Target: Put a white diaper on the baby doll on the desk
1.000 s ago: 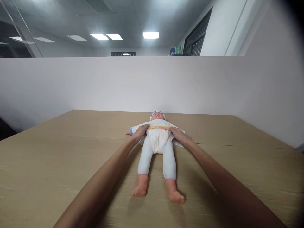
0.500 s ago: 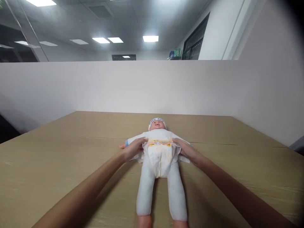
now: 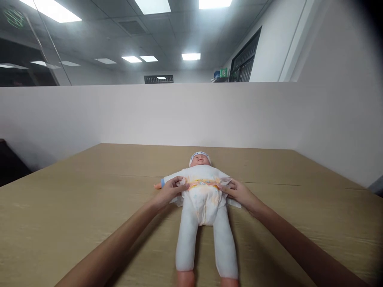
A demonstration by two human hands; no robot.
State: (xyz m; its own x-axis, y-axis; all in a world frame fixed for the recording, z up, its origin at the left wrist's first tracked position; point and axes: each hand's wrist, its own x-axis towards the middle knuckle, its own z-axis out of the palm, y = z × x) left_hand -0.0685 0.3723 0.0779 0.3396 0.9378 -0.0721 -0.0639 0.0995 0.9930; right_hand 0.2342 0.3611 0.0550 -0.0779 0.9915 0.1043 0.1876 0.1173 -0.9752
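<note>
A baby doll (image 3: 187, 243) in white clothes and a white headband lies on its back, head away from me and feet toward me. Around its hips sits a white diaper (image 3: 205, 201) with an orange patterned waistband across the belly. My left hand (image 3: 171, 192) pinches the diaper's edge at the left hip, thumb on the waistband's end. At the right hip my right hand (image 3: 236, 192) grips the other edge, its thumb also on the waistband. Loose white flaps stick out on both sides below my hands. The fingertips are partly hidden by the diaper.
The doll lies on a wide tan tabletop (image 3: 89, 211). A low white partition (image 3: 191, 115) rises behind it, and a white wall (image 3: 338, 119) borders the right side. A dark object (image 3: 12, 163) stands beyond the table's left edge.
Both thumbs have come over the front, onto the ends of the waistband. The right hand's fingers have shifted outward along the diaper's edge. The view has tilted slightly upward.
</note>
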